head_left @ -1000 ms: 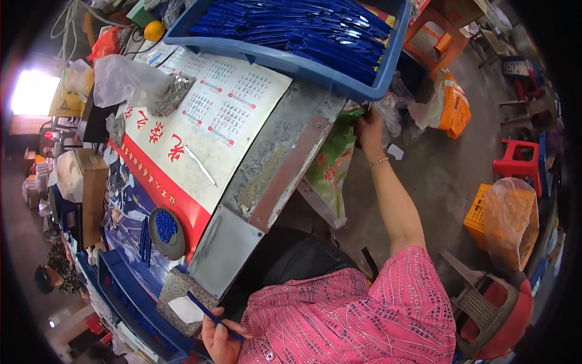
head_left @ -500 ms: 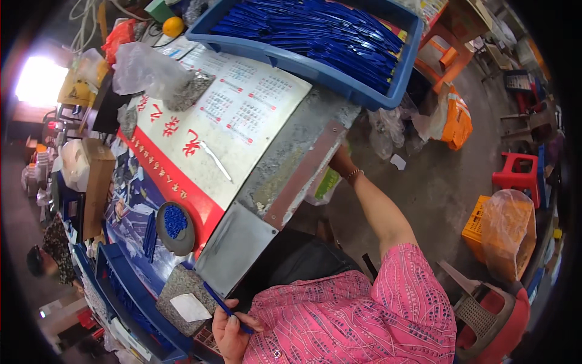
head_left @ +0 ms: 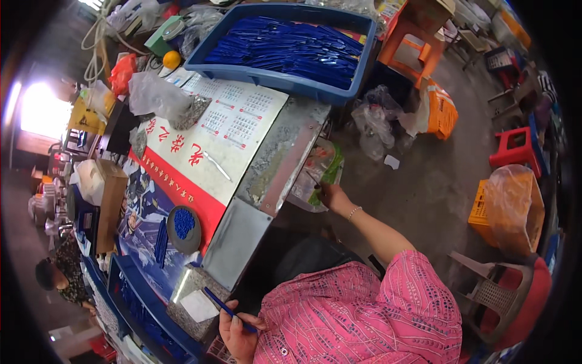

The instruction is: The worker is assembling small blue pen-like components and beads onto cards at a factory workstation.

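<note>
My left hand [head_left: 237, 333] is closed round a slim blue pen-like stick [head_left: 225, 307], beside the corner of the workbench. My right hand [head_left: 332, 198] reaches past the bench's right edge to a clear and green plastic bag [head_left: 332, 170]. Its fingers are pinched at the bag's side. A thin dark bit shows at the fingertips, too small to name. Near the left hand lies a folded white cloth or paper [head_left: 199, 306] on a grey stone slab [head_left: 189, 280]. A grey dish [head_left: 189, 244] holds small blue pieces, with several blue sticks [head_left: 161, 242] alongside.
A large blue bin [head_left: 254, 74] full of blue sticks stands at the far end. Another blue bin [head_left: 124, 259] is at the left. A silvery tool [head_left: 217, 165] lies on the calendar sheet [head_left: 242, 151]. Right are a red stool [head_left: 514, 150], a yellow crate [head_left: 479, 209] and a chair [head_left: 494, 291].
My right hand, earlier partly hidden at the bench's edge, has drawn back and shows beside the bag, which is more visible. The left hand still holds the blue stick. The view has shifted.
</note>
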`<action>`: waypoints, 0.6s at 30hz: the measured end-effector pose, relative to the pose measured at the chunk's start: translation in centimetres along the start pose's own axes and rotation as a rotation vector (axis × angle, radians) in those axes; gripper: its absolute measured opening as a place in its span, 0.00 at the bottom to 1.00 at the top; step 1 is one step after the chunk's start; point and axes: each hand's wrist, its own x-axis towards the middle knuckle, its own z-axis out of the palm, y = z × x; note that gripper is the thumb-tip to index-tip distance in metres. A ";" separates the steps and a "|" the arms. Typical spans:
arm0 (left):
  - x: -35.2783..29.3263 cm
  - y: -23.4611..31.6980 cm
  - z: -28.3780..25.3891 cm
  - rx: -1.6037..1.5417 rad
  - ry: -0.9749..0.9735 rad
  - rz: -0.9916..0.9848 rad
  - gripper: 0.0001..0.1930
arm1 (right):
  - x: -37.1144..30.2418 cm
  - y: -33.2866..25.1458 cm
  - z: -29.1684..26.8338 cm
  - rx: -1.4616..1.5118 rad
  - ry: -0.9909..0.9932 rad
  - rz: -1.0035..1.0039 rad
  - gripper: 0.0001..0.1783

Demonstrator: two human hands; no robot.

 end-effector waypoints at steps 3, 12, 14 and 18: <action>-1.1 0.2 -0.2 -0.075 -0.001 0.038 0.18 | -3.5 -2.7 -0.8 0.063 -0.062 0.048 0.10; -4.8 0.1 -2.6 -0.194 0.044 -0.048 0.10 | -9.7 -17.2 -6.0 0.102 -0.111 -0.291 0.10; -5.0 0.1 -3.5 -0.264 0.105 -0.031 0.09 | -9.5 -22.0 -5.9 0.214 -0.226 -0.338 0.08; -3.7 0.0 -5.9 -0.329 0.075 0.040 0.10 | -6.7 -29.7 -3.8 0.195 -0.325 -0.528 0.05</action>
